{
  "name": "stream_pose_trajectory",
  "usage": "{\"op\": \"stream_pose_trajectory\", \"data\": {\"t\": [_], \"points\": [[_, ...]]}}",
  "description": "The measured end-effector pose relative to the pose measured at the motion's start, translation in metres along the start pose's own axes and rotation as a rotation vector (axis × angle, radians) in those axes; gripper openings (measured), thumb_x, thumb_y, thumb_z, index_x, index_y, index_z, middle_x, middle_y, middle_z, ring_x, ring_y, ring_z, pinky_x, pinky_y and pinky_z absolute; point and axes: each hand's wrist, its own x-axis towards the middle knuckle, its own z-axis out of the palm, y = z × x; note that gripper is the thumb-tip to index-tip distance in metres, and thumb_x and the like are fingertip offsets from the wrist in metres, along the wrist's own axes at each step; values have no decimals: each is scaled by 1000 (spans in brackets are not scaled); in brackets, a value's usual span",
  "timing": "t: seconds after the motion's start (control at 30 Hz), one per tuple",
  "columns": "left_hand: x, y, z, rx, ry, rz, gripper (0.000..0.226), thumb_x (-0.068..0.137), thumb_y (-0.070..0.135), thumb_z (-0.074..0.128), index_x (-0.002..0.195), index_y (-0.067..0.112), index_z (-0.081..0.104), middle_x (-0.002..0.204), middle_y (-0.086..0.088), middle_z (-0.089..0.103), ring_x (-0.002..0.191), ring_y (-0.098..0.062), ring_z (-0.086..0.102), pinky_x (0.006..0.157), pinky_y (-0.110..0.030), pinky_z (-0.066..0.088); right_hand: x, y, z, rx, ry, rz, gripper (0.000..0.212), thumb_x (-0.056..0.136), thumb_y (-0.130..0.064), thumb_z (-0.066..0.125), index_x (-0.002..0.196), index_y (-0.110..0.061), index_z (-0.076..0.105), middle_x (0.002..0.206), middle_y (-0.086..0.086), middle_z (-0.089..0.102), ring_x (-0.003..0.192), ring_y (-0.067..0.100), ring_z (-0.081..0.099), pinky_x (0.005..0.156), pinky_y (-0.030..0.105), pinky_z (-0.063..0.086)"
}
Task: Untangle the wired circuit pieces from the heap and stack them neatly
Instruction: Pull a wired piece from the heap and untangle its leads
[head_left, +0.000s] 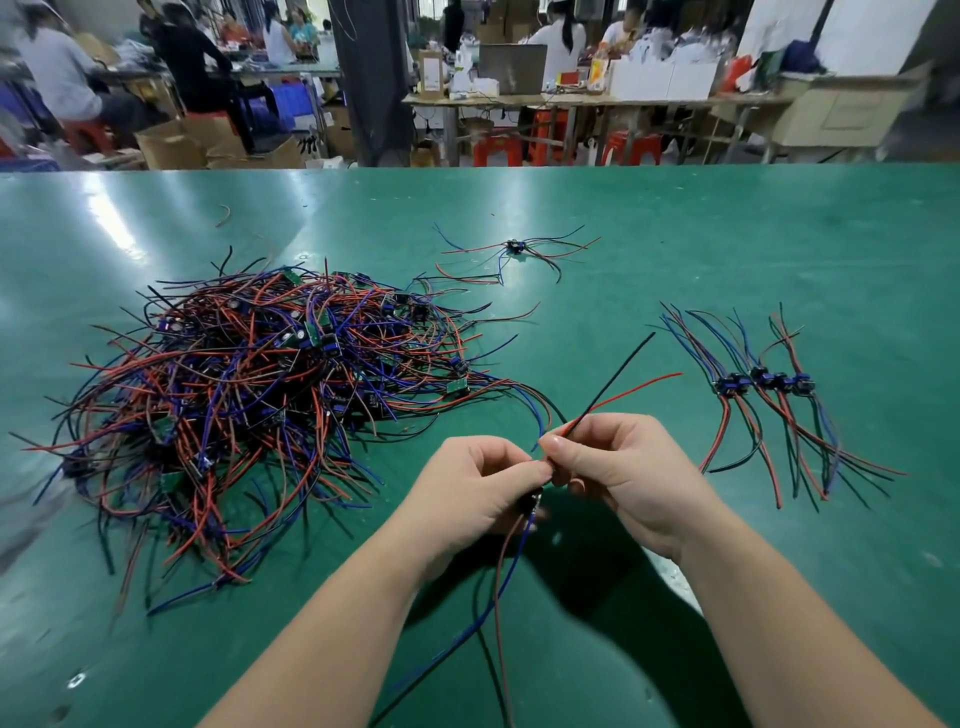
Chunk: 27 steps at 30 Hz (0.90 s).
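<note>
A big tangled heap (260, 395) of small circuit boards with red, blue and black wires lies on the left of the green table (727, 249). One wired circuit piece (535, 499) is held above the table between both hands. My left hand (478, 488) grips its small dark board, mostly hidden by the fingers. My right hand (618, 467) pinches its black and red wires, which stick up to the right. Blue and brown wires hang down toward me. A neat row of sorted pieces (763, 384) lies on the right.
A single loose wired piece (515, 246) sits farther back in the middle of the table. Beyond the table's far edge are benches, red stools, cardboard boxes and seated people.
</note>
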Motion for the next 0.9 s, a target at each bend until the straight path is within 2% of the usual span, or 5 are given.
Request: {"op": "stream_pose_trajectory", "data": {"t": [0.5, 0.57, 0.7, 0.8, 0.9], "points": [[-3, -3, 10, 137, -180, -37, 23, 83, 8, 71, 63, 19, 69, 62, -10, 69, 61, -24, 66, 58, -33, 57, 22, -20, -57, 312, 355, 20, 11, 68, 0, 71, 77, -5, 68, 63, 5, 70, 53, 9, 64, 47, 15, 47], [-4, -2, 7, 143, -172, -27, 21, 82, 9, 71, 64, 18, 69, 63, -11, 69, 64, -25, 67, 61, -36, 58, 24, -18, -55, 348, 354, 27, 2, 78, -5, 69, 77, -6, 68, 62, 4, 70, 52, 8, 62, 47, 16, 48], [-6, 3, 0, 87, -193, 21, 21, 86, 7, 67, 68, 17, 65, 67, -5, 68, 63, -14, 63, 55, -24, 52, 26, -19, -61, 475, 432, 50, 24, 96, -24, 54, 85, -6, 66, 63, 3, 68, 49, 8, 63, 47, 15, 49], [-6, 12, 0, -246, -173, 43, 8, 83, 20, 64, 79, 16, 59, 76, -2, 69, 71, -10, 64, 57, -25, 54, 19, -15, -53, 230, 305, 70, 13, 95, -12, 55, 105, -6, 61, 83, 10, 67, 55, 15, 65, 51, 20, 50], [-4, 18, -2, -584, -119, 35, 14, 74, 25, 62, 83, 20, 52, 83, -2, 72, 71, -10, 68, 63, -21, 54, 7, -4, -28, -142, 21, -77, 36, 78, 0, 72, 111, -10, 62, 77, 6, 65, 62, 18, 59, 58, 22, 47]]}}
